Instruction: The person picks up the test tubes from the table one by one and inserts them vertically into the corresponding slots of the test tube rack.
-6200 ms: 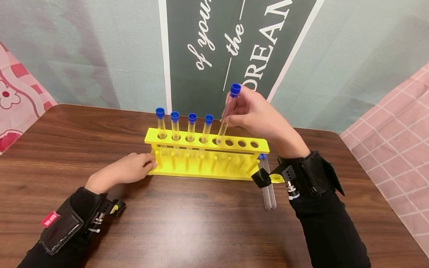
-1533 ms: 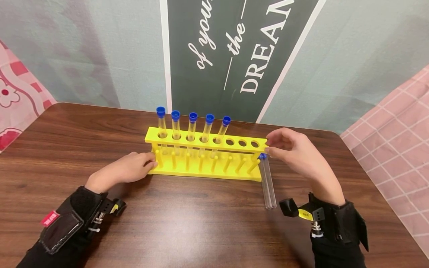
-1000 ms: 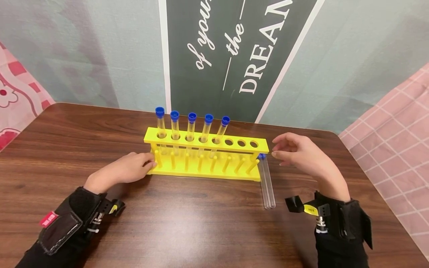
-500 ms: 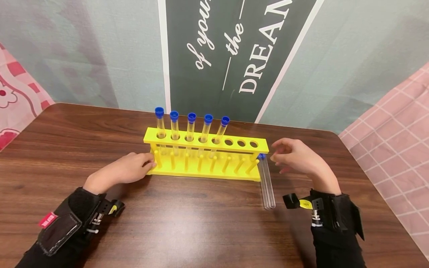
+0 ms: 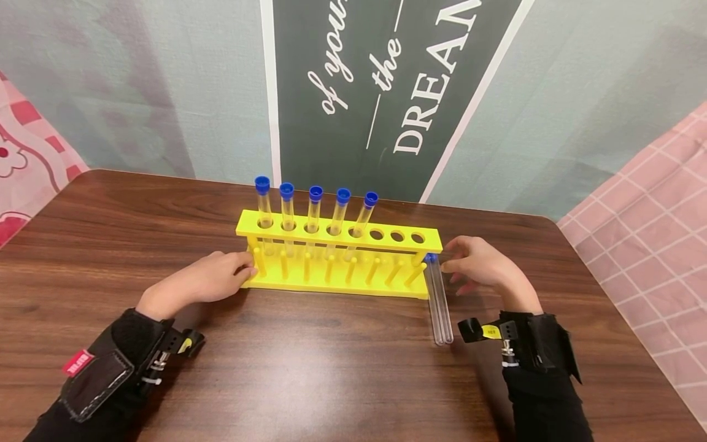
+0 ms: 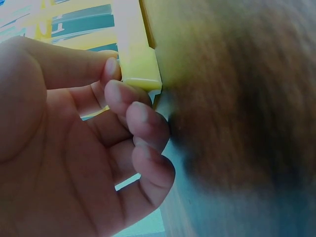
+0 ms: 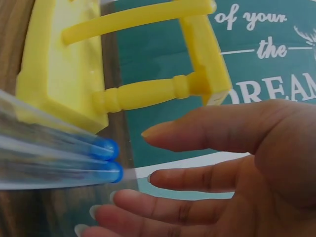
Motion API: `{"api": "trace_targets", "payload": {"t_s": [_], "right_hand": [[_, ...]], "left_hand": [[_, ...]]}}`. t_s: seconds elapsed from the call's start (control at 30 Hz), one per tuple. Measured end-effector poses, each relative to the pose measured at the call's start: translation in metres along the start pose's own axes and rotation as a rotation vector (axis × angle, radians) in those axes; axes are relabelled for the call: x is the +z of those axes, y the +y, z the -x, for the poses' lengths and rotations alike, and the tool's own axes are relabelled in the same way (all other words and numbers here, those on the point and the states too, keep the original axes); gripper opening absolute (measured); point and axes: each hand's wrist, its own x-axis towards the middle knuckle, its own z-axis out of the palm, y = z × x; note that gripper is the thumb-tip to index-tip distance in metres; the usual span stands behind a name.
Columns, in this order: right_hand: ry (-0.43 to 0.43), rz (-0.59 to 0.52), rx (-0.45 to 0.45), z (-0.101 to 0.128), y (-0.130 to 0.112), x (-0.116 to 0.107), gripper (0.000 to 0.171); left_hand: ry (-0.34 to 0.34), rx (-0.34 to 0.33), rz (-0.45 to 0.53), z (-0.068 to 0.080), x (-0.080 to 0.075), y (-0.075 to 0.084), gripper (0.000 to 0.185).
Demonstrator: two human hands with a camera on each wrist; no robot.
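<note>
A yellow test tube rack [image 5: 331, 286] stands on the table, with several blue-capped clear test tubes [image 5: 315, 212] upright or slightly leaning in its left holes. Its three right-hand holes hold no tube. My left hand [image 5: 201, 279] grips the rack's left end; in the left wrist view, thumb and forefinger pinch the yellow end piece [image 6: 136, 49]. Two more capped tubes [image 5: 442, 301] lie side by side against the rack's right end, caps [image 7: 103, 173] away from me. Just right of those caps is my right hand [image 5: 483, 267], thumb and fingers apart, holding nothing.
The brown wooden table [image 5: 331, 380] extends in front of and beside the rack. Behind it hangs a pale cloth with a dark lettered panel [image 5: 353, 159]. Pink patterned cloth [image 5: 657, 258] flanks the table on the right and left.
A fifth tube, held over the rack earlier, now sits in its hole, released. My right hand has moved right, then down and left toward the lying tubes' caps. My left hand stays put.
</note>
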Motion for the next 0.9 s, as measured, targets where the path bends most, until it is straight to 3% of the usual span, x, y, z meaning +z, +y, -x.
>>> {"api": "trace_targets", "payload": {"t_s": [0.9], "right_hand": [[-0.045,-0.022,0.108,-0.017,0.009,0.013,0.048]], "left_hand": [[-0.022,-0.012,0.02,-0.001,-0.001,0.0,0.015]]}}
